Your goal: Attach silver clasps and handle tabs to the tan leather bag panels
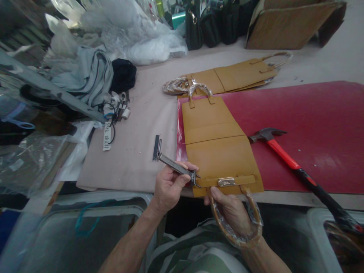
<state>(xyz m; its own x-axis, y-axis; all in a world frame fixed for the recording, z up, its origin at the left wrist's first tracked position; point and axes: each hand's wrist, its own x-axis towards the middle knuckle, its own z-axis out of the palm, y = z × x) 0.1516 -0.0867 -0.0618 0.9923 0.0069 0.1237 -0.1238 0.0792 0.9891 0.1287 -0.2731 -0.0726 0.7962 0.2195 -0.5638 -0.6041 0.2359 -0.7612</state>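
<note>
A flat tan leather bag panel (pixel 218 155) lies in front of me, with a plastic-wrapped handle at each end. My left hand (pixel 169 187) pinches a narrow grey metal tool (pixel 174 163) between thumb and fingers. Its pronged end is at the left end of the strap (pixel 206 182) along the panel's near edge. A shiny metal clasp (pixel 226 182) sits in the middle of that strap. My right hand (pixel 231 210) reaches through the near wrapped handle (pixel 257 218) and grips the panel's near edge, thumb on top and fingers hidden beneath.
A claw hammer (pixel 284 151) with a red and black grip lies on the red mat (pixel 313 125). More tan panels (pixel 236 76) are stacked beyond. Small dark metal strips (pixel 156 148) lie left. Black bags (pixel 213 26) and a cardboard box (pixel 290 28) stand at the back.
</note>
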